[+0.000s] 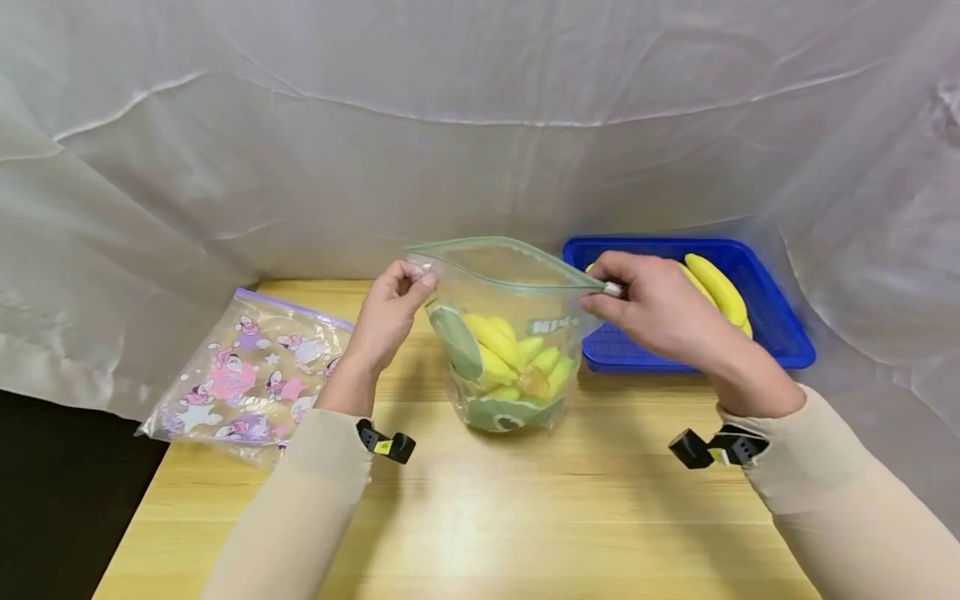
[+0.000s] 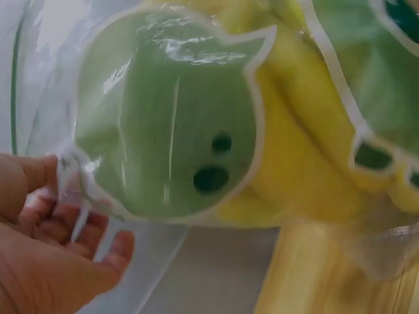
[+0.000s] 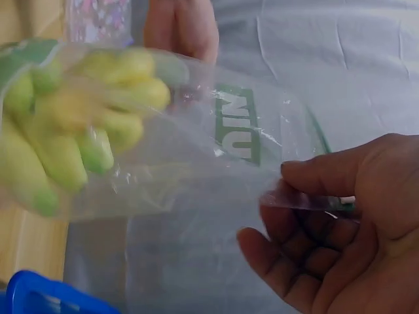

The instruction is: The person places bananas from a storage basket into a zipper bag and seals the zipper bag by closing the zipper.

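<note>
A clear zip bag (image 1: 517,292) with green printed shapes hangs between both hands, its green-edged mouth gaping. Inside it lies a bunch of yellow bananas (image 1: 495,346) with greenish tips. My left hand (image 1: 390,308) pinches the bag's upper left corner between thumb and fingers. At the opposite upper corner, my right hand (image 1: 656,304) grips the bag near the end of its zip. The right wrist view shows thumb and forefinger pinching the plastic (image 3: 308,196), the other fingers curled loosely. Green print and the bananas fill much of the left wrist view.
A blue basket (image 1: 780,350) at the back right holds more bananas (image 1: 716,287), partly hidden by the right hand. To the left lies a flat clear bag (image 1: 240,375) with pink and purple cartoon prints and a purple zip. A grey cloth (image 1: 480,167) hangs behind the wooden table (image 1: 480,517).
</note>
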Demonstrator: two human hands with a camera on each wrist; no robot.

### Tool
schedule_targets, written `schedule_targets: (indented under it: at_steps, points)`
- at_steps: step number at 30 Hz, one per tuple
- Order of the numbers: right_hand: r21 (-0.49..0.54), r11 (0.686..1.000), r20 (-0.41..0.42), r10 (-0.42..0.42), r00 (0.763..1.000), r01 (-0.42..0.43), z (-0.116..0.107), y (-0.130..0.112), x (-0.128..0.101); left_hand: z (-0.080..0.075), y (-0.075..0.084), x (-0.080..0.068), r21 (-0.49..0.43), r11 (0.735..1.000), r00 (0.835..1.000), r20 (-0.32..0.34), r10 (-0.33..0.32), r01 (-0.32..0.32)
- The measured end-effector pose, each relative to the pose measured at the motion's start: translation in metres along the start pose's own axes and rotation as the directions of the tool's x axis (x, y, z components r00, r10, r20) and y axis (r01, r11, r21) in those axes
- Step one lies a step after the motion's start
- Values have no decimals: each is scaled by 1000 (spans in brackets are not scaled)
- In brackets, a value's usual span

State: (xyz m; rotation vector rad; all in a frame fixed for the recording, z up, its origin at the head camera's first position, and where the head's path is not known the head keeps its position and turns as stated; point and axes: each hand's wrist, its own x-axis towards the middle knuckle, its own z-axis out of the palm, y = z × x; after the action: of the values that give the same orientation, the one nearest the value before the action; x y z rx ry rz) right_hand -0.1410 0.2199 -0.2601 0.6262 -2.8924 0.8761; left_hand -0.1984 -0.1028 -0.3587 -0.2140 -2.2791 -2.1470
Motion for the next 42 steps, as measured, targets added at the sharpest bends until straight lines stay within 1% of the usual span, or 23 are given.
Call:
schedule_targets:
  at_steps: [1,3,6,8,11,14,17,20,23,26,29,32,34,36,38,40,42]
  points:
    - [10,1000,-15,19,1000,-19,-2,5,0,-2,2,-5,20,1000,1000,-1,21,-21]
    - [32,998,-37,64,997,-63,-5,13,-2,-8,6,-14,92,994,998,7,57,-57]
    - [50,994,-59,99,993,-96,-7,24,-4,-14,14,-29,213,973,996,15,92,-93]
    - [46,995,-86,96,992,-92,-6,29,-5,-18,20,-38,270,956,993,12,118,-117]
    - [40,999,-138,39,990,-33,-4,34,-6,-23,30,-49,314,939,988,-17,156,-142]
    - [75,997,-179,-18,984,32,1,37,-7,-28,37,-58,324,934,983,-51,175,-150]
    - [110,991,-188,-57,980,79,9,39,-8,-32,40,-66,354,926,986,-53,156,-128]
    - [132,988,-166,-58,984,80,16,41,-11,-36,37,-71,381,918,992,-20,125,-108]
    - [151,986,-152,-46,987,69,21,41,-13,-39,33,-72,376,920,993,13,118,-114]
    - [168,984,-146,-38,988,63,22,42,-14,-39,33,-71,346,927,990,33,140,-143]
    - [168,983,-146,-45,988,69,21,42,-13,-38,38,-70,328,929,985,40,167,-171]
    - [155,985,-150,-54,987,77,20,42,-14,-39,42,-69,363,915,983,29,179,-177]
    - [148,986,-146,-56,988,78,19,42,-14,-41,43,-70,410,896,984,14,179,-169]
    - [140,987,-132,-58,989,77,19,42,-16,-44,44,-72,471,866,982,4,187,-167]
    - [111,989,-116,-81,990,94,19,43,-16,-47,43,-74,542,821,978,11,208,-181]
    - [63,991,-100,-113,989,120,20,43,-16,-48,39,-76,612,765,973,31,230,-201]
    - [19,990,-91,-138,986,140,22,42,-14,-50,35,-78,660,722,970,47,238,-209]
